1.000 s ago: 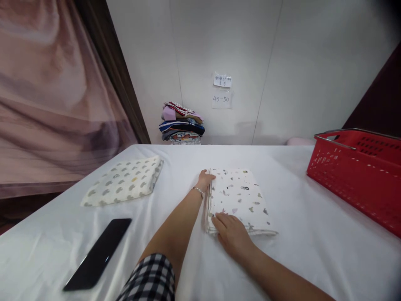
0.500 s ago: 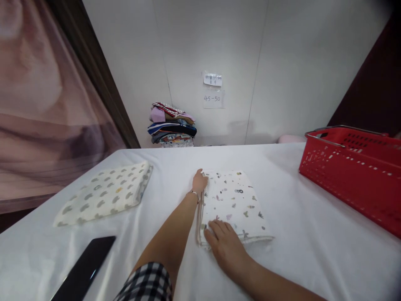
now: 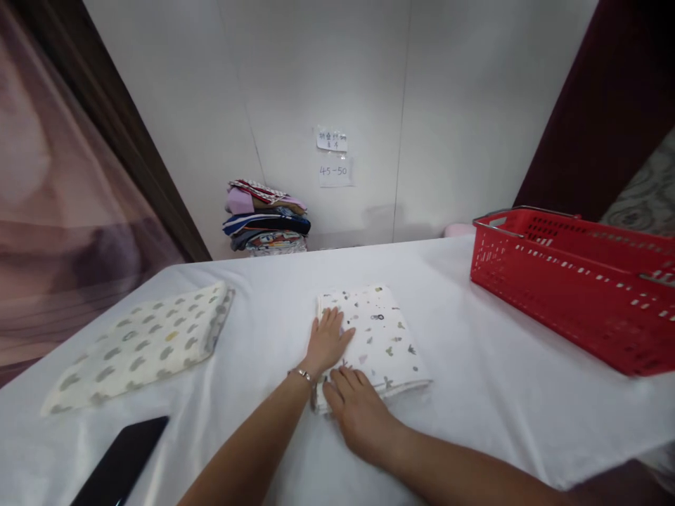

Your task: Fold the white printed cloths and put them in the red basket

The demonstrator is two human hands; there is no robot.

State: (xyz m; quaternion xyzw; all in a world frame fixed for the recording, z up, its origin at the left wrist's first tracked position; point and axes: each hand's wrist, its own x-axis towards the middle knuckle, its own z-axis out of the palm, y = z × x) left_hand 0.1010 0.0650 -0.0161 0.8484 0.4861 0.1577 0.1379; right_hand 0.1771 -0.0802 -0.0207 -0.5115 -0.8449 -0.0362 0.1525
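Two folded cloths are lying on one table covered in smooth white fabric (image 3: 464, 407): one white rectangular cloth printed with small green, grey and black motifs (image 3: 377, 337), and one cream rectangular cloth patterned with grey shapes and a single yellow one (image 3: 142, 344). One flat black rectangular device (image 3: 124, 457), one red perforated plastic basket with metal handles (image 3: 553, 299), one pile of folded multicoloured textiles (image 3: 266, 221) and two white paper notes, upper (image 3: 332, 139) and lower (image 3: 335, 171), are also appearing. Taking the motif-printed cloth as the clock's centre, with 12 pointing away from the person, the cream cloth is lying at 9 o'clock, the device at 8, the basket between 2 and 3, the pile near 11 and the notes just before 12.

The left forearm is slanting in from 7 o'clock, a silver-coloured bracelet (image 3: 300, 374) circling its wrist; the left hand (image 3: 325, 343) is resting palm down, fingers spread. The right forearm is entering from 5 o'clock; the right hand (image 3: 361, 414) is lying palm down, fingers close together.

The motif-printed cloth is lying partly under both hands, extending toward 2 o'clock from the left and 1 o'clock from the right.
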